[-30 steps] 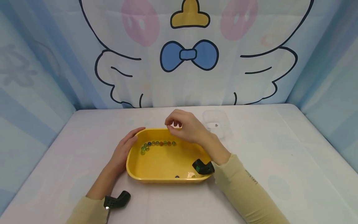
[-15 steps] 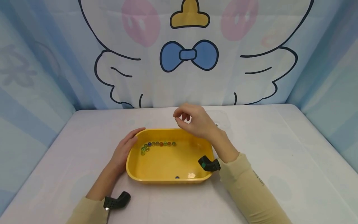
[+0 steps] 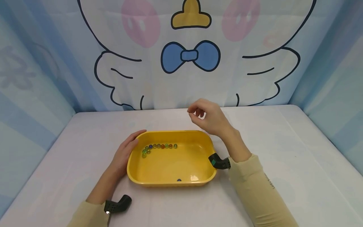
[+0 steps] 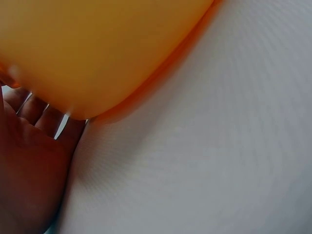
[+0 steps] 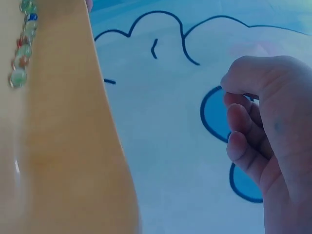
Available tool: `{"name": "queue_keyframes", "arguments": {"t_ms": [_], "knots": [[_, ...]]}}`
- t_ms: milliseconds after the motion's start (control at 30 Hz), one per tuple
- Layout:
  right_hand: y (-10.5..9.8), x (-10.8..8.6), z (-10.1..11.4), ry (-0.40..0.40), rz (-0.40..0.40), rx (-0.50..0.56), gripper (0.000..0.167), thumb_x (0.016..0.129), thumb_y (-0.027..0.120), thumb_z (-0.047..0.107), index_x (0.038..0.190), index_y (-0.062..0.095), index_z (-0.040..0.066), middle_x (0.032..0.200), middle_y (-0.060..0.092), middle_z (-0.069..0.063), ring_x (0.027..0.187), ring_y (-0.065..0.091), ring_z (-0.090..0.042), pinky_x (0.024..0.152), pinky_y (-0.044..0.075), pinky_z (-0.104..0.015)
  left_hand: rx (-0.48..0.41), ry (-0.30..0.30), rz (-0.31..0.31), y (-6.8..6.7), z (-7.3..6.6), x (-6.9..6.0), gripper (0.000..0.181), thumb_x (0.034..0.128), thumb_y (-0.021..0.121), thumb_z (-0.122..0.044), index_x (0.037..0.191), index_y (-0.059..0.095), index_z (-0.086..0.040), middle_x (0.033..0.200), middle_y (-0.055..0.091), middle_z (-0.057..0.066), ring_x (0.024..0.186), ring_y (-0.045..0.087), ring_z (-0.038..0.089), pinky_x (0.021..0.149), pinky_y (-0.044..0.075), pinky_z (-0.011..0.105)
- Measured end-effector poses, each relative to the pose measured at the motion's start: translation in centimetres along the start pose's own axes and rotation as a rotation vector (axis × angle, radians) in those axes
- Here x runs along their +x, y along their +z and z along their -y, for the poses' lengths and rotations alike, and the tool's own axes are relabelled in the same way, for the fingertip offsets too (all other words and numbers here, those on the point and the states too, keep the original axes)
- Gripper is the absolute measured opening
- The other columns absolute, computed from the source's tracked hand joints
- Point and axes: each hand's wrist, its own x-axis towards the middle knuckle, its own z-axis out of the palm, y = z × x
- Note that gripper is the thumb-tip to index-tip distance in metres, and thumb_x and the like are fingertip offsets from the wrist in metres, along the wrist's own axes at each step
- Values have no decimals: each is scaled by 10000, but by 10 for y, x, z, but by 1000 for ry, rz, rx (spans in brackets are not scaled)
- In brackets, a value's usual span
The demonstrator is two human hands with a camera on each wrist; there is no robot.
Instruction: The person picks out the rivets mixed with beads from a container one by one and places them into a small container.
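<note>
A yellow tray [image 3: 181, 164] stands on the table before me. Along its back left lies a bent row of glass marbles [image 3: 163, 146], and a lone blue marble [image 3: 179, 180] sits near its front wall. My left hand [image 3: 124, 156] rests against the tray's left end, fingers extended along the rim; the left wrist view shows the palm beside the tray's outer wall. My right hand [image 3: 209, 116] is raised behind the tray's back right corner. Its fingers are curled, with thumb and index tips close together. Nothing shows between them in the right wrist view.
A white cloth [image 3: 283, 183] covers the table around the tray. Behind it hangs a printed curtain [image 3: 198, 85]. Black wrist cameras [image 3: 118, 204] sit on both forearms; the right one overlaps the tray's right rim.
My right hand has moved right, up and back, away from over the tray's rear rim, its fingers staying curled. It now covers where the clear plastic box lay. My left hand stays put.
</note>
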Motion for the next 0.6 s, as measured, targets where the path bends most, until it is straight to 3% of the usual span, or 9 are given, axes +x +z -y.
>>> {"name": "queue_keyframes", "arguments": {"t_ms": [600], "knots": [[-19,-15,-24,199,-3,-84,85,887,683,-52,944,705,7,910,669,-97,766,551,-205,681,477,-305,-12,7,1,0,1,0,458,1102,350,-292,1534,413,-155,1554,409,42,1366,406,210,1050,346,134]]}}
